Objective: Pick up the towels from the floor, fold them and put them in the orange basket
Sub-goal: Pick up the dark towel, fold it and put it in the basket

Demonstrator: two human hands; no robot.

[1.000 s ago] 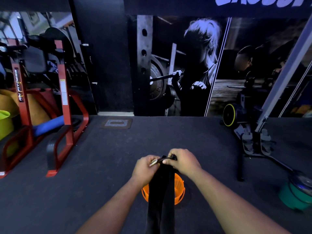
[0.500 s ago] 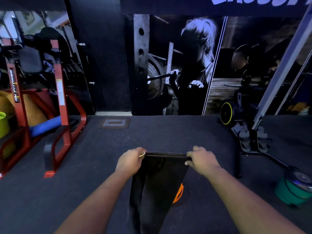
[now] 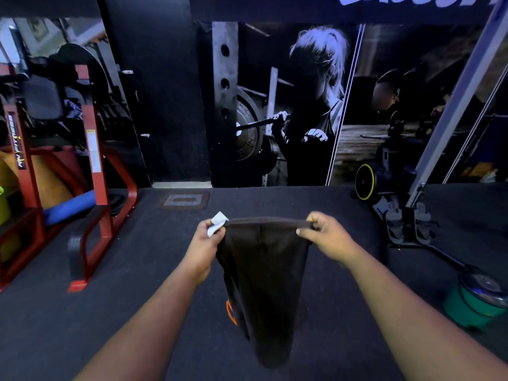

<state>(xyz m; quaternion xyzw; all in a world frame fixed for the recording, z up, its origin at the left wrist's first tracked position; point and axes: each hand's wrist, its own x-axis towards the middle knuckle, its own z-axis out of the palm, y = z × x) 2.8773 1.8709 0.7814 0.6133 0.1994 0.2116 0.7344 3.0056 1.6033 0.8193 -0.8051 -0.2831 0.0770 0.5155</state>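
A dark towel hangs in front of me, stretched along its top edge between both hands. My left hand pinches the left corner, where a white label sticks up. My right hand pinches the right corner. The cloth narrows toward its lower end near the floor. The orange basket stands on the floor behind the towel; only a sliver of its left rim shows, the rest is hidden by the cloth.
Dark rubber floor all around. A red steel rack with a blue roller stands at left. A green weight plate stack lies at right, with a machine base behind it. A wall mural is ahead.
My hands moved apart from touching to spread the towel's top edge wide. The towel now covers nearly all of the orange basket.
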